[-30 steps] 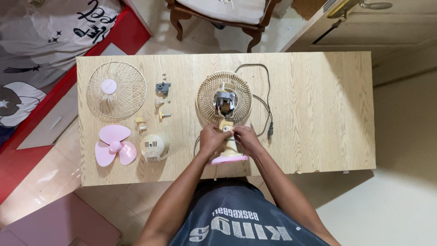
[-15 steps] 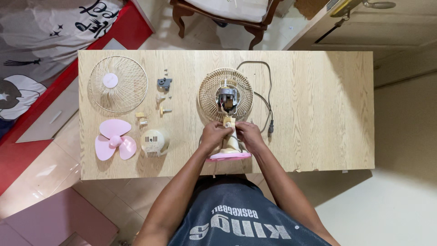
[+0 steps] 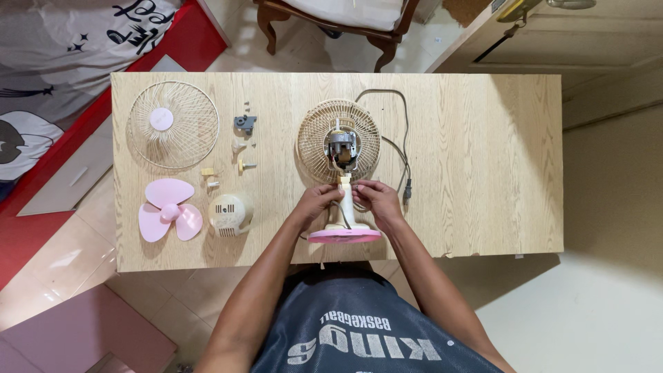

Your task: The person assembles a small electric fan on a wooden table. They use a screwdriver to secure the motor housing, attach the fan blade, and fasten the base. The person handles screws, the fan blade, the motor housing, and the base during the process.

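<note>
A small desk fan lies partly taken apart on a wooden table (image 3: 483, 138). Its cream rear grille (image 3: 312, 141) rings the bare motor (image 3: 342, 146), and the cream neck (image 3: 344, 207) runs down to a pink base (image 3: 344, 236). My left hand (image 3: 315, 202) grips the neck from the left. My right hand (image 3: 376, 199) closes on it from the right, just below the grille. A dark power cord (image 3: 402, 148) loops off to the right.
Loose parts lie to the left: the front grille (image 3: 174, 124), pink blade (image 3: 169, 211), cream motor cover (image 3: 230, 214), a grey fitting (image 3: 244, 123) and small screws (image 3: 245, 164). A wooden chair (image 3: 331, 21) stands behind the table, a red bed edge (image 3: 62, 166) to the left.
Both hands have slid a little up the neck toward the grille, and more of the pink base shows. The loose parts have not moved.
</note>
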